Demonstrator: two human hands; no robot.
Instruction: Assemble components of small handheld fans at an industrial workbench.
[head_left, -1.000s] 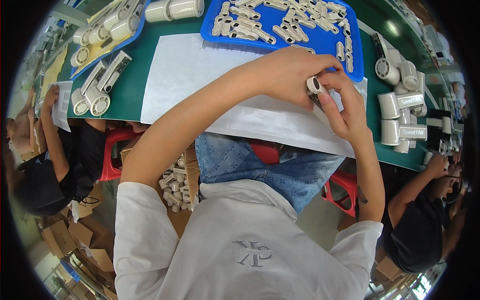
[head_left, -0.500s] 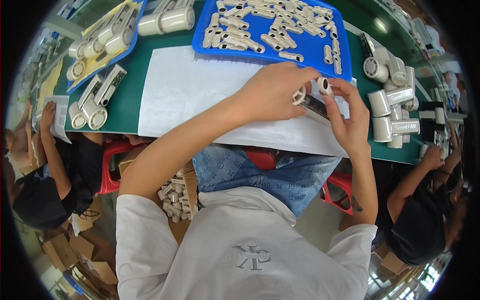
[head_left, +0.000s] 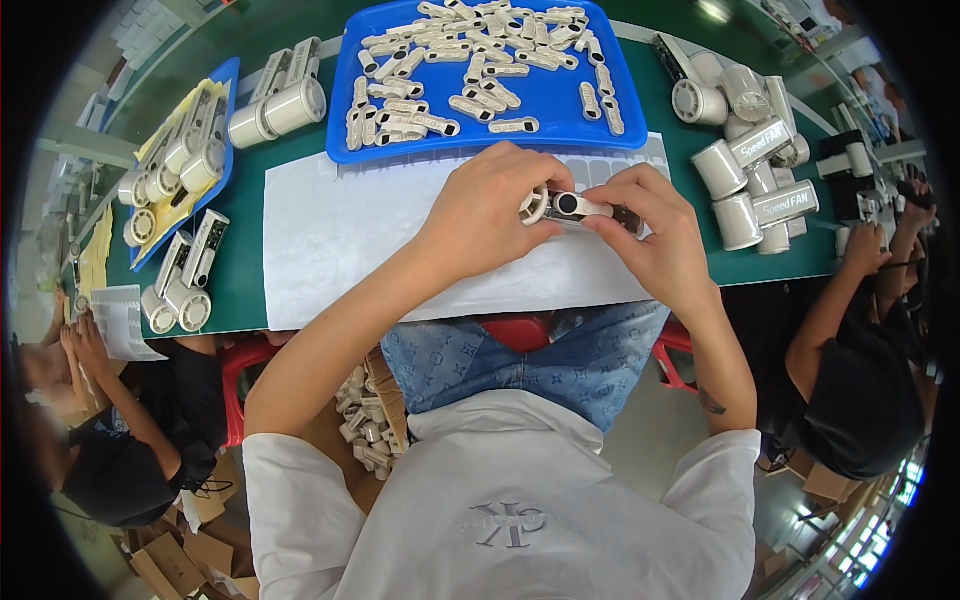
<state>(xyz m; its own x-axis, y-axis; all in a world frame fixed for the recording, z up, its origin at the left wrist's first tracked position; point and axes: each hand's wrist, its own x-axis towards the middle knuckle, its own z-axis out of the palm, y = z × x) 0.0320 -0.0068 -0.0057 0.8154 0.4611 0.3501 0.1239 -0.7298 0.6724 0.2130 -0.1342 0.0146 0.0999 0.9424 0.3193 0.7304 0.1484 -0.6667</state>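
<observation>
Over the white sheet [head_left: 350, 230], both my hands hold one small handheld fan [head_left: 534, 206] lying crosswise. My left hand [head_left: 490, 205] is closed around its round white grille end. A slim white cover strip [head_left: 594, 209] with a black oval near one end lies along the fan's dark open handle. My right hand [head_left: 655, 230] pinches the strip and the handle's other end between thumb and fingers. Palms and some fingertips hide parts of the fan, so I cannot tell whether the strip is seated. Several similar strips fill the blue tray [head_left: 350, 157] just beyond.
White fans [head_left: 740, 195] are piled at the right on the green table [head_left: 235, 270]. More fans [head_left: 280, 110] stand at the left, beside another blue tray [head_left: 228, 130] with yellow paper. Below the table is a carton of white parts [head_left: 370, 430]. People sit on both sides.
The cover strip, held upright by my right hand before, now lies along the fan's handle. The fan has turned more level, and my hands have come lower and nearer the sheet's middle.
</observation>
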